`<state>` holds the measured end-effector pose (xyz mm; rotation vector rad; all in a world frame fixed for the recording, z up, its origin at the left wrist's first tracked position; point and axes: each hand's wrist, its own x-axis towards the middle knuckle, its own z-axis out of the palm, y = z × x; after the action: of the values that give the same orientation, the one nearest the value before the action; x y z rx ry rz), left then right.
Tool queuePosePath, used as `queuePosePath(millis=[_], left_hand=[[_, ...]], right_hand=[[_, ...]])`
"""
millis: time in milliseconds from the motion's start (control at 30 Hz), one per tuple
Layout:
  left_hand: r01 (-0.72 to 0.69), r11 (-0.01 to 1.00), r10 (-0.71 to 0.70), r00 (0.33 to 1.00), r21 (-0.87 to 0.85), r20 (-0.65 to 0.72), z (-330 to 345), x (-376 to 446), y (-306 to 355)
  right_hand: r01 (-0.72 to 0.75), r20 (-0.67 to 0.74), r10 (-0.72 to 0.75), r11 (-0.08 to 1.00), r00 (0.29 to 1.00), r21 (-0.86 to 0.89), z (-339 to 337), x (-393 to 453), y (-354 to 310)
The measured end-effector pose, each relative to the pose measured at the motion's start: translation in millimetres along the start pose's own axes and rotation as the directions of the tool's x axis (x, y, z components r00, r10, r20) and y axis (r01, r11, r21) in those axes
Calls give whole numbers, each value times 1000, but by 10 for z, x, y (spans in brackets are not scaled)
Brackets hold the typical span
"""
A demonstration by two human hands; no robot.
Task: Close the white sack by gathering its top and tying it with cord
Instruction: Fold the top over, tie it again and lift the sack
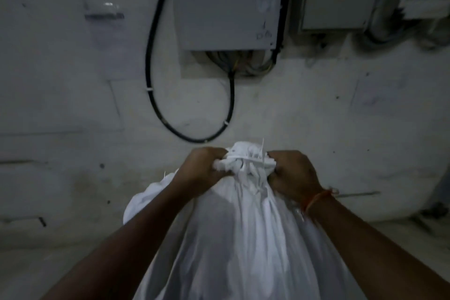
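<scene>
One white sack (243,238), neck bunched, gripped by two hands.

A white cord (246,159) crosses the gathered top; left hand (202,170) and right hand (292,173) each clench fabric beside it. Behind, on the wall (60,80): two grey boxes (226,5), one looping black cable (155,95).

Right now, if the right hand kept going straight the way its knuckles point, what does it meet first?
Probably the gathered neck of the white sack, which the right hand already grips; beyond that, the left hand. Depth is unclear.
</scene>
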<state>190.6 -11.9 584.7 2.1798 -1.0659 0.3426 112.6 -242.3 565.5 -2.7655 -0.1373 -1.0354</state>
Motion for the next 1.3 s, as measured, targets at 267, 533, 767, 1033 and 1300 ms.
queuePosePath(millis=[267,533,767,1033,1300], left_hand=[[-146,989,143,981,-11,-132,-301,598,633],[-210,977,195,948,-32,-252,389,1138,1268],[-240,967,211,942,-82,-262,1261,1757,2287],[-273,945,230,947,-181,-226,2377,2503,3351],[-302,909,267,951,-288,-157,3564,3426,3880]], right_hand=[[-11,-152,-7,993,988,-120,-770,501,248],[8,-248,-15,999,969,-32,-1224,284,1132],[39,-256,-40,999,966,-8,-1917,-7,2407],[-8,-234,-21,992,972,-124,-2689,-391,3915],[-96,-242,59,985,968,-144,-3013,-637,5328]])
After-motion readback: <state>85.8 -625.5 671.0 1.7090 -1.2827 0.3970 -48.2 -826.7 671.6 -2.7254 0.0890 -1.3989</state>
